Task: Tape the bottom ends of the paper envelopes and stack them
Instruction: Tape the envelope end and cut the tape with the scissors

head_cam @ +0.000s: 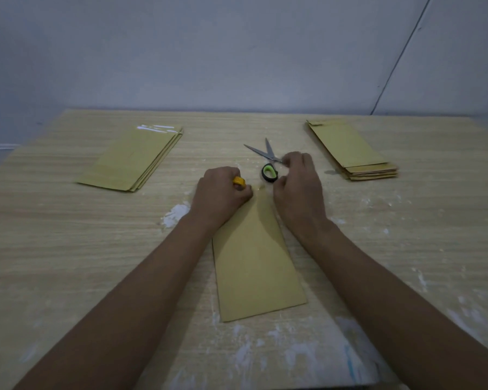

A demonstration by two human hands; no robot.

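Observation:
A tan paper envelope (255, 266) lies lengthwise in front of me, its far end under my hands. My left hand (220, 194) grips a tape roll with an orange-yellow core (239, 181) at the envelope's far left corner. My right hand (297, 182) is curled over the far right corner, fingers pinched together near the scissors; what it pinches is hidden. Scissors (266, 161) with black-and-green handles lie just beyond the envelope, blades open. One stack of envelopes (133, 160) with shiny tape on its far end lies at the left, another stack (352, 149) at the right.
The wooden table (68, 235) carries white smears and dried patches (175, 215) near its front and middle. A bluish wall (237, 52) stands right behind the table's far edge.

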